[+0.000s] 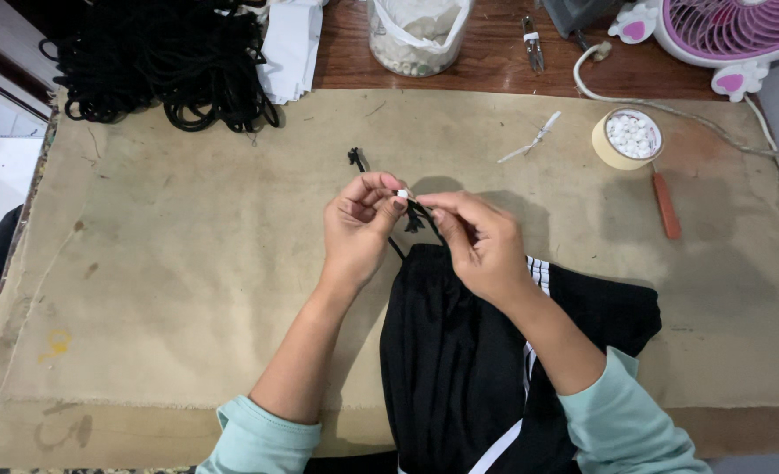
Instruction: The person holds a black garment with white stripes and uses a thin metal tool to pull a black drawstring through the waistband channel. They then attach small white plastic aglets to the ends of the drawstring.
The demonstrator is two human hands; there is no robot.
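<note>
Tape ring (pixel 627 139) near the table's (pixel 187 263) far right edge holds white beads; a clear jar (pixel 417 35) stands far-centre. Left hand (pixel 358 230) pinches a white bead (pixel 402 194), right hand (pixel 481 241) pinches the black cord (pixel 417 215), mid-table.

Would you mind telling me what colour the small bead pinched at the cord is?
White bead, on a black cord; head view.

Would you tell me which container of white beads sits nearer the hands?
The tape ring right of the hands, holding white beads; the clear jar stands farther back at the table's edge.
</note>
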